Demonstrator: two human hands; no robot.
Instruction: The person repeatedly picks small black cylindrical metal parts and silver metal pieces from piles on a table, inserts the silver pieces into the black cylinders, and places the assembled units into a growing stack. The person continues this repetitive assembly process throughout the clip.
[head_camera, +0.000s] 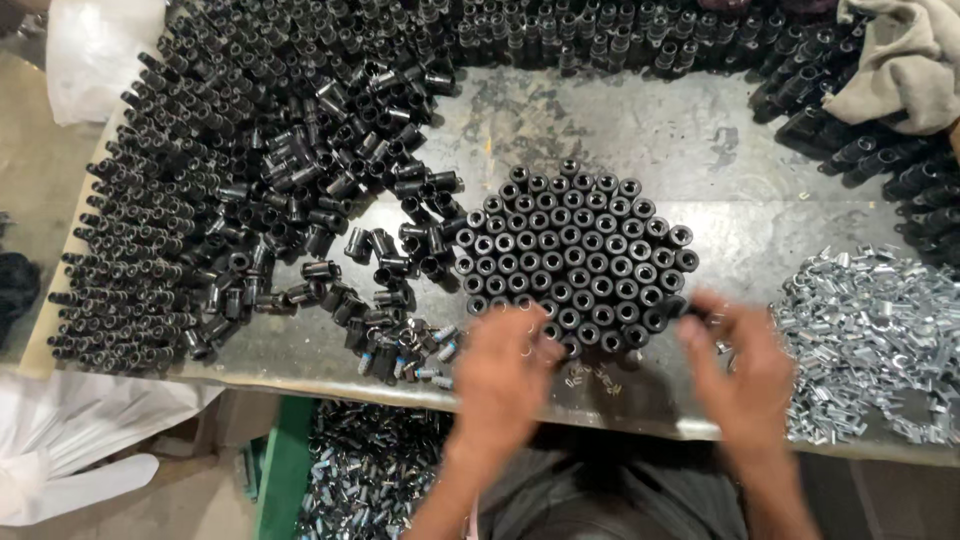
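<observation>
We see the left hand (505, 365) at lower centre, fingers curled around a small silver clip (527, 347), touching the lower edge of the upright cluster of black sleeves (575, 255). The right hand (745, 365), blurred, pinches 1 black sleeve (692, 312) at the cluster's lower right. Sleeve bores point up; the left hand is nearer.

Single head-worn view, looking almost straight down onto grey metal bench (640, 140) from close above. Near bench edge along bottom of frame, far side at top. Both hands blurred at lower centre. No second view to compare.
</observation>
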